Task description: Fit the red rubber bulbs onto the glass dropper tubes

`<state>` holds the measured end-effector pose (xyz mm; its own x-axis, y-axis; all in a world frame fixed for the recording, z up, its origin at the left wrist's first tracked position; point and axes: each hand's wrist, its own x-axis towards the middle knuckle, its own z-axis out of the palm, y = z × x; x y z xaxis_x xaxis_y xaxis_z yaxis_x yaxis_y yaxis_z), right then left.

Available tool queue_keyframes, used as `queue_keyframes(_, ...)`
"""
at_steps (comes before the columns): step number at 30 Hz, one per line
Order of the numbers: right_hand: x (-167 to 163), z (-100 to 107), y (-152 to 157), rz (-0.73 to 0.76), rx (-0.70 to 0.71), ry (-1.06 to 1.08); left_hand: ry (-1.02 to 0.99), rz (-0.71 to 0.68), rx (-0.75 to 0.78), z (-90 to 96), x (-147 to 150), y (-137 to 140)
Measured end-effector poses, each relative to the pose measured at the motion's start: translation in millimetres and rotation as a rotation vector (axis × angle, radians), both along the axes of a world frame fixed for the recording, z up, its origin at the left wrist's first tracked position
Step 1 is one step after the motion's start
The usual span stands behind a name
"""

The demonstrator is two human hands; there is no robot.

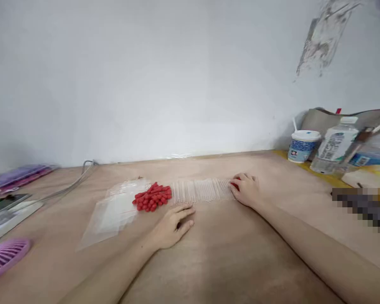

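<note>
A row of thin, clear sticks or tubes (202, 191) lies side by side across the table. At its right end, my right hand (247, 191) has its fingers curled over a small red piece (236, 184), mostly hidden by the fingers. My left hand (174, 227) rests on the table just below the row's left part, fingers apart and holding nothing. Left of the row is a pile of small red pieces with rounded ends (152, 197). Clear plastic bags (114, 211) lie flat beside that pile.
At the right stand a lidded paper cup (302, 145) and a plastic bottle (335, 145), in front of a grey bag (319, 120). A cable (71, 183), a phone (11, 202) and a pink slatted object (8, 257) are at the left. A white wall (145, 84) closes the back.
</note>
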<state>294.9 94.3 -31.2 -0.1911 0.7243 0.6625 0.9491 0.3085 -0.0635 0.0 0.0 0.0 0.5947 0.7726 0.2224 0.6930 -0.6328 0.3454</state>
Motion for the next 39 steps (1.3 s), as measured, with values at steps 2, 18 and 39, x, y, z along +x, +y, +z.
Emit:
queue_keyframes(2, -1, 3, -2, 0.068, 0.087, 0.060, -0.039, 0.027, 0.075, -0.9, 1, -1)
queue_keyframes(18, -41, 9, -37, 0.652, 0.033, 0.391, 0.188, 0.687, 0.453, 15.9, 41, 59)
queue_keyframes(39, -41, 8, -39, 0.616, 0.004, 0.305, 0.308, 0.867, 0.249, 15.3, 63, 76)
